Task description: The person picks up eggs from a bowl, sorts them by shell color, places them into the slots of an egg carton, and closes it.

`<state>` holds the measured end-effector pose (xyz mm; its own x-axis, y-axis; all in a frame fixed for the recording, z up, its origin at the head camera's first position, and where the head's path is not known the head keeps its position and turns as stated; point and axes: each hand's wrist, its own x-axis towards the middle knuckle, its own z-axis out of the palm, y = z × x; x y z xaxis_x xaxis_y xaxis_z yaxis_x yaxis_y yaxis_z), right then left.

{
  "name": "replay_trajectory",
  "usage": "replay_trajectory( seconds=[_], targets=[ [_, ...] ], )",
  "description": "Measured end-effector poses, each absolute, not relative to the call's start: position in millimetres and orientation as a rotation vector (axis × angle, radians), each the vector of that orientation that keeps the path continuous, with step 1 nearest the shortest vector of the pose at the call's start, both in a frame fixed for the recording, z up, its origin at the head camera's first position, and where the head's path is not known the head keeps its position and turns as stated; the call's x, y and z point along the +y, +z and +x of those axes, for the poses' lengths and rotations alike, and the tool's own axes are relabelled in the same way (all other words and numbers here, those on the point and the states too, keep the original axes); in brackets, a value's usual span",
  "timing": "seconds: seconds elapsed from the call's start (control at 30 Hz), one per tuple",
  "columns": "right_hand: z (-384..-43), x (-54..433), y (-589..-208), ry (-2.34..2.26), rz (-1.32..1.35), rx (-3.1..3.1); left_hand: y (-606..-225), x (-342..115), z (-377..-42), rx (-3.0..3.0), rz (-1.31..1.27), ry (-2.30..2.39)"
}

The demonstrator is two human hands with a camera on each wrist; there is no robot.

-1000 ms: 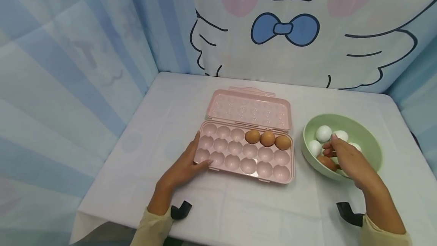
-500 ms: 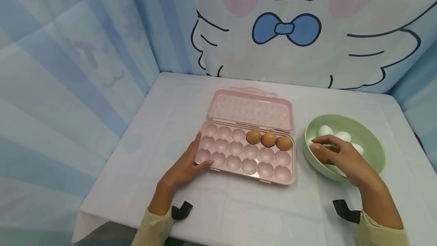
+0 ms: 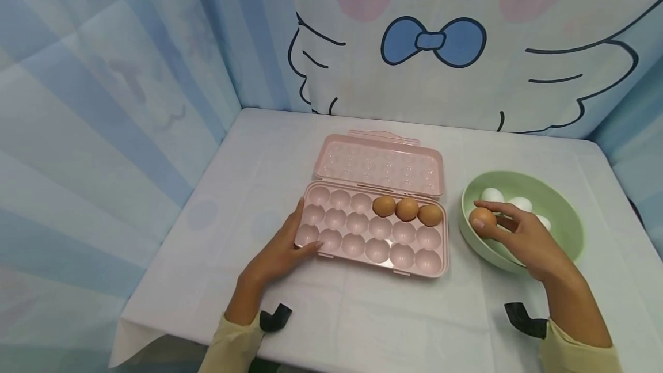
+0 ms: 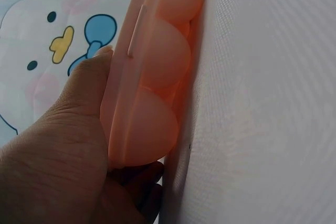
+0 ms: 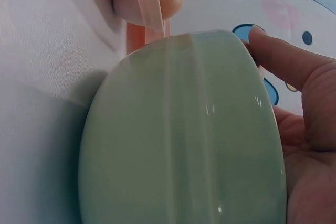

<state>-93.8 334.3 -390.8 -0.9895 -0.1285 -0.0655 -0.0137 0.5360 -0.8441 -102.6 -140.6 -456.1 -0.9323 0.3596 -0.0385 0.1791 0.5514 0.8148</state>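
A pink plastic egg box [image 3: 357,223] lies open on the table, its lid [image 3: 378,164] folded back. Three brown eggs [image 3: 407,209] fill the right half of its back row. My left hand [image 3: 282,249] grips the box's left front corner; the left wrist view shows the thumb [image 4: 89,80] against its side and fingers partly hidden beneath. Over the left side of a green bowl [image 3: 564,226], my right hand [image 3: 530,243] pinches a brown egg [image 3: 483,222] between thumb and fingers. Several white eggs [image 3: 520,204] sit in the bowl, partly covered by that hand.
A white cloth covers the table [image 3: 248,177]. Behind it hangs a cartoon-printed curtain [image 3: 430,91], with a blue striped curtain [image 3: 129,131] on the left. In the right wrist view, the green bowl's outer wall [image 5: 184,129] blocks much of the scene.
My right hand has reached into the bowl, taken hold of a brown egg, and raised it slightly, turning it toward the bowl's left rim. My left hand stays on the egg box.
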Motion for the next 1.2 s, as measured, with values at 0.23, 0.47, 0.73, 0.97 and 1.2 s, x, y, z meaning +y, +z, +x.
replay_trajectory(
  seconds=[0.23,0.47,0.73,0.97,1.2],
  targets=[
    [-97,328,-391,-1.586,-0.203,2.654,-457,-141,-103,2.588,0.456,1.320],
    [-98,326,-387,-1.565,-0.172,2.716,-458,-141,-103,2.592,0.459,1.311],
    [-98,323,-384,-1.499,-0.143,2.765,-460,-142,-103,2.585,0.463,1.332],
    [-99,316,-379,-1.568,-0.093,2.753,-458,-142,-103,2.579,0.459,1.321],
    [-103,300,-376,-1.715,-0.183,2.720,-456,-142,-102,2.580,0.476,1.318]
  ],
)
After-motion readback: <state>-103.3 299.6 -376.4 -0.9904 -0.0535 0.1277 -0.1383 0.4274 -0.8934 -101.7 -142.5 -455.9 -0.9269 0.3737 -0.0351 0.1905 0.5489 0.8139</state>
